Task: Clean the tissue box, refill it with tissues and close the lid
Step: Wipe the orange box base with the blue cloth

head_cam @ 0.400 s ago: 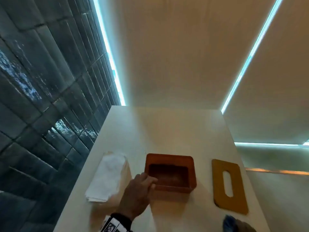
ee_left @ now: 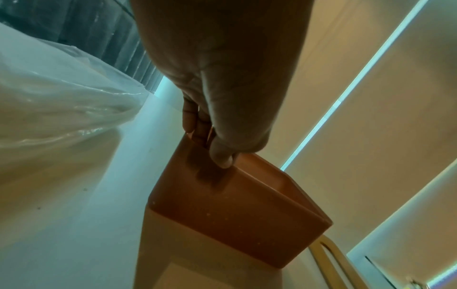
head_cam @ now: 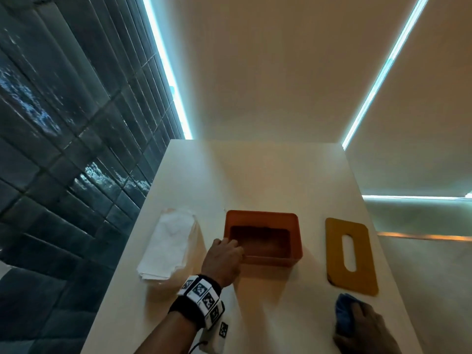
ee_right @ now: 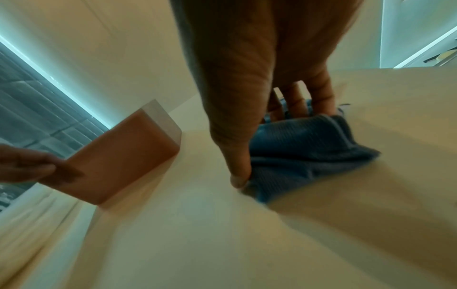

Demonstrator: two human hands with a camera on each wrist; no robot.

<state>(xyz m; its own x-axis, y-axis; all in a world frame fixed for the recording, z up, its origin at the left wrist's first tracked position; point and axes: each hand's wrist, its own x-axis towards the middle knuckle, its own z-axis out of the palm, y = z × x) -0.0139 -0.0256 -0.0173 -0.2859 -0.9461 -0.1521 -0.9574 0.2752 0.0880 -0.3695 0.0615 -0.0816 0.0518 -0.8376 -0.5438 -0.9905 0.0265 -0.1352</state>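
Observation:
An open orange-brown tissue box (head_cam: 265, 238) stands empty in the middle of the white tabletop (head_cam: 268, 175). My left hand (head_cam: 224, 256) grips its near-left wall, thumb outside and fingers over the rim (ee_left: 220, 154). The box (ee_left: 235, 211) also fills the left wrist view, and the box (ee_right: 118, 162) shows at the left of the right wrist view. Its flat yellow lid (head_cam: 350, 254) with an oval slot lies to the right. A stack of white tissues (head_cam: 168, 246) lies to the left. My right hand (head_cam: 367, 328) grips a crumpled blue cloth (ee_right: 304, 154) on the table at the near right.
A dark tiled wall (head_cam: 63, 149) runs along the table's left side. The table's right edge (head_cam: 362, 200) drops off beside the lid. A clear plastic wrapper (ee_left: 61, 93) lies by the tissues. A tagged white pouch (head_cam: 219, 333) rests under my left forearm.
My left hand has settled its grip on the box's left wall. My right hand with the blue cloth has come further into the head view.

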